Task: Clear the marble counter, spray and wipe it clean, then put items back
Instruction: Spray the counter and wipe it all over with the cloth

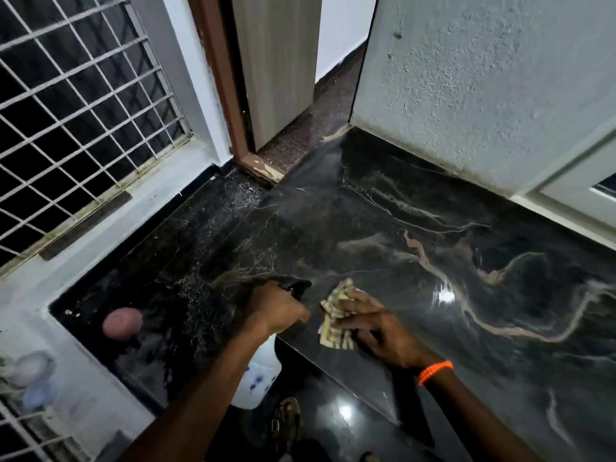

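The black marble counter (383,228) with pale veins fills the middle and right of the head view. My left hand (278,310) grips the black trigger head of a white spray bottle (256,378), whose body hangs below the counter's front edge, nozzle pointing over the marble. Just to its right, my right hand (373,325) holds a crumpled yellow checked cloth (335,315) down on the counter near the front edge. An orange bead band circles my right wrist. Fine droplets speckle the dark ledge toward the back left.
A pinkish round object (122,323) lies on the lower dark ledge at left, below a barred window (76,105). A door frame (233,95) and open doorway stand at the back. A rough white wall (483,88) bounds the counter on the right. Blurred pale items (30,371) sit far left.
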